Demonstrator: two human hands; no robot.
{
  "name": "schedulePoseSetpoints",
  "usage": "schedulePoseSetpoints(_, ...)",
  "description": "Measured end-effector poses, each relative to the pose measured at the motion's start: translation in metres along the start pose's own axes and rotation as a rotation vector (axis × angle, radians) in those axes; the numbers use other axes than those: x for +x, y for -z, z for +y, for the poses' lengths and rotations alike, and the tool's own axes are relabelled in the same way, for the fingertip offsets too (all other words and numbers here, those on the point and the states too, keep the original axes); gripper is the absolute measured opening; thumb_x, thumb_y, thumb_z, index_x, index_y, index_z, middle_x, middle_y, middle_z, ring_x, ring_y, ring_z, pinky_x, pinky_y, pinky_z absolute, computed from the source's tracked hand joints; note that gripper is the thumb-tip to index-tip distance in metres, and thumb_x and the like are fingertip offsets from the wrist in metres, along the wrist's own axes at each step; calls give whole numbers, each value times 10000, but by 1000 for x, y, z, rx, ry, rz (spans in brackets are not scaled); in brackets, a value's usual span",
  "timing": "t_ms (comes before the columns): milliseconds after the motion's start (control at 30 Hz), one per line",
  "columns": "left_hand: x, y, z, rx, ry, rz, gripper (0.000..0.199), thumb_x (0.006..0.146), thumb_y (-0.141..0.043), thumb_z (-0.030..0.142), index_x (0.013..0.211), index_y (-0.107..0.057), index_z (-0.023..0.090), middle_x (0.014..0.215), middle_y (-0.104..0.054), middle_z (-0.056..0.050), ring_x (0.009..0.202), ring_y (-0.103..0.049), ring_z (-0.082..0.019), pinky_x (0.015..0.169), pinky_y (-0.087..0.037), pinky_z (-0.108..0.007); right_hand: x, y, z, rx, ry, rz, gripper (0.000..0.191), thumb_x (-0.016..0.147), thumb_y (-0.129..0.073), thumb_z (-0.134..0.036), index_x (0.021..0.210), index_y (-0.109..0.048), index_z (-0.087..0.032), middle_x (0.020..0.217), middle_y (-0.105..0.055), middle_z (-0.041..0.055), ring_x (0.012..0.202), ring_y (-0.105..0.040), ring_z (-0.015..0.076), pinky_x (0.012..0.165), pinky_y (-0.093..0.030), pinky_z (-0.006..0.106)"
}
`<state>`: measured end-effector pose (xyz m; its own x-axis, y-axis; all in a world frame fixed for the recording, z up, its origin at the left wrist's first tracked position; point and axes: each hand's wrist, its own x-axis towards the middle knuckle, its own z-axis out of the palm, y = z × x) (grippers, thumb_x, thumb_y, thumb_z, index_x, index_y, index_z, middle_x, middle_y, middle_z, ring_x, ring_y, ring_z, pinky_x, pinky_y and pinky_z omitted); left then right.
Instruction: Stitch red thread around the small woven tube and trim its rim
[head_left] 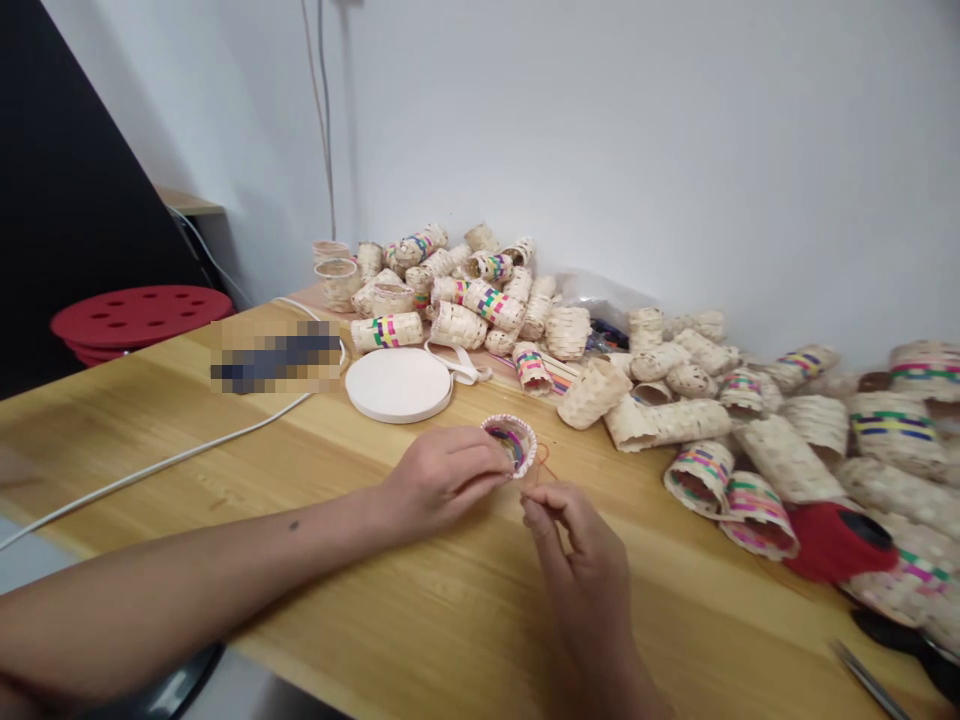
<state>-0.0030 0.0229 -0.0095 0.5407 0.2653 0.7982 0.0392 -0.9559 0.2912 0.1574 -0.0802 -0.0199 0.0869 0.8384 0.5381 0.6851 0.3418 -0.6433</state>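
My left hand (pixel 442 475) holds a small woven basket (pixel 529 447) by its near side, its opening tilted toward me. White and pink stitching runs round the basket's rim, and coloured strips show inside. Close to the rim on the right, my right hand (pixel 577 550) has its thumb and forefinger pinched together. What lies between those fingertips is too small to make out. A thin orange-red thread (pixel 546 460) curls on the table beside the basket. Behind my left hand lies a flat roll of white ribbon (pixel 397 385) with a loose end.
Many woven tubes (pixel 652 422) are heaped along the wall. A red thread spool (pixel 840 540) and a metal tool (pixel 866 678) are at the right. A white cable (pixel 187 458) crosses the wooden table (pixel 420 620) on the left, near a red stool (pixel 142 312).
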Motion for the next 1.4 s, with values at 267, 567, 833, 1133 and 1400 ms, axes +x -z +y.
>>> schedulePoseSetpoints(267,4,3,4,-26,37,34,121,897,-537,165,850,-641,125,806,-690,-75,768,-640,-130,722,-502,-213,9,-2,-12,10,162,14,119,899,-520,-157,898,-619,-224,865,-678,6,829,-631,136,761,-487,235)
schedulePoseSetpoints(567,3,4,2,-95,206,0,134,883,-552,198,836,-663,140,807,-693,-55,737,-614,-126,702,-479,-221,14,1,-29,48,102,12,135,881,-531,-195,851,-657,-233,825,-691,5,771,-648,149,713,-504,251)
schedulePoseSetpoints(833,5,6,-3,-197,349,24,94,847,-584,163,842,-677,148,772,-657,-17,704,-561,-108,670,-424,-198,9,-27,-7,520,-490,97,254,776,-652,-426,859,-675,-187,663,-652,6,634,-616,151,633,-498,257)
schedulePoseSetpoints(1133,8,9,-2,-181,388,-30,112,848,-565,162,833,-675,140,775,-643,-10,724,-556,-113,677,-403,-198,15,-33,-5,593,-522,131,272,732,-694,-431,823,-682,-174,634,-603,-11,569,-545,115,577,-455,233)
schedulePoseSetpoints(1400,9,10,-2,-169,424,-64,123,850,-544,167,813,-658,142,776,-630,-10,744,-562,-125,688,-401,-209,17,-32,-4,577,-517,137,288,718,-693,-443,816,-687,-173,613,-593,-12,556,-538,117,561,-454,232)
